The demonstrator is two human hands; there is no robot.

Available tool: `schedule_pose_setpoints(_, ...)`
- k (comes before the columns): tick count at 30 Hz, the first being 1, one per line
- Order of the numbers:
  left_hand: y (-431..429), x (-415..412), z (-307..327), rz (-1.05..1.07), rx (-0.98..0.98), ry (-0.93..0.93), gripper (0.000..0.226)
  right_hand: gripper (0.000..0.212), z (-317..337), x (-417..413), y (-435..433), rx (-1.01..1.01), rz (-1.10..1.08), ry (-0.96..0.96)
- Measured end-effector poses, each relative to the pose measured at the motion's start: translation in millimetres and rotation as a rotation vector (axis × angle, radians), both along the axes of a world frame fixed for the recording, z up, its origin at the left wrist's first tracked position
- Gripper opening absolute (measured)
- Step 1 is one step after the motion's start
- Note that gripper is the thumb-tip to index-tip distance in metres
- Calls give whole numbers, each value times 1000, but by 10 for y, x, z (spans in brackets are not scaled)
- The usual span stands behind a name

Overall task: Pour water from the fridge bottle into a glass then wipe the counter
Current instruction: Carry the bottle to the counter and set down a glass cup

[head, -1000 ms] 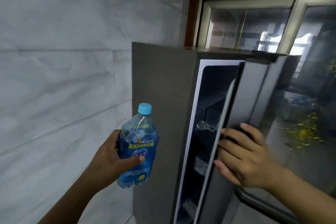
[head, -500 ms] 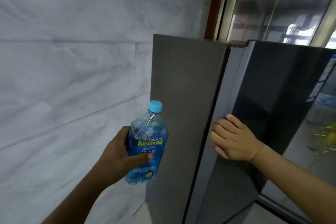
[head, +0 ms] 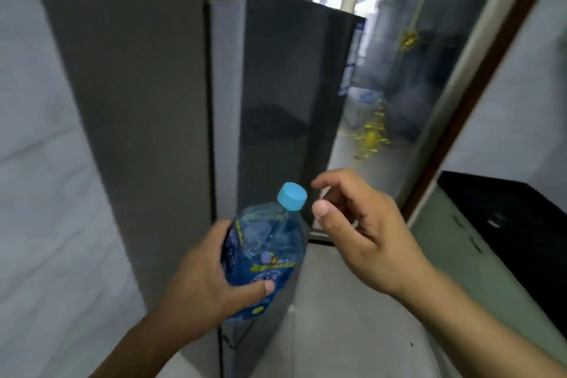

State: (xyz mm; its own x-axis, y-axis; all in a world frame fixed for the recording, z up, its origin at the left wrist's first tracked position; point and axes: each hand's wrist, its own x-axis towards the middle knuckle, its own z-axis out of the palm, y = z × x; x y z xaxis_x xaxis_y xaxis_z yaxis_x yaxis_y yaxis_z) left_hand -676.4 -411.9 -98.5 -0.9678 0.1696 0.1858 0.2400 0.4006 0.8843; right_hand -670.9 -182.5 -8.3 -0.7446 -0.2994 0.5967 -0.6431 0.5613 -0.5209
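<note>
A clear plastic water bottle point(head: 264, 248) with a blue label and a light blue cap point(head: 292, 196) tilts slightly right in front of me. My left hand point(head: 208, 279) grips it around the label. Just right of the cap hovers my right hand point(head: 365, 230), with fingers and thumb curled apart, holding nothing and not touching the cap. Behind the bottle stands the grey fridge point(head: 147, 101), with its dark door point(head: 285, 86) shut. No glass is in view.
A pale marbled wall point(head: 40, 193) fills the left side. Behind the fridge is a glass door with a brown frame point(head: 478, 86). A black counter top point(head: 515, 224) over pale green cabinets point(head: 460, 255) runs along the right. Light floor lies below.
The fridge door went from ajar to shut. My right hand left the door and came beside the bottle cap. The view turned right and down, bringing the counter into sight.
</note>
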Motion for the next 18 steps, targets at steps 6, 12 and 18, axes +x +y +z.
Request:
schedule_pose_setpoints(6,995,15,-124,-202,-102,83,74,35,-59,412,737,194,-420,-37)
schedule_pose_setpoints(12,1979,306,-158,-384,-118,94,71,40,-118,959,1580,253,-687,-73)
schedule_pose_setpoints(18,3036,875,-242,-509,-122,112,72,44,-154,1679,2482,356,-945,-182)
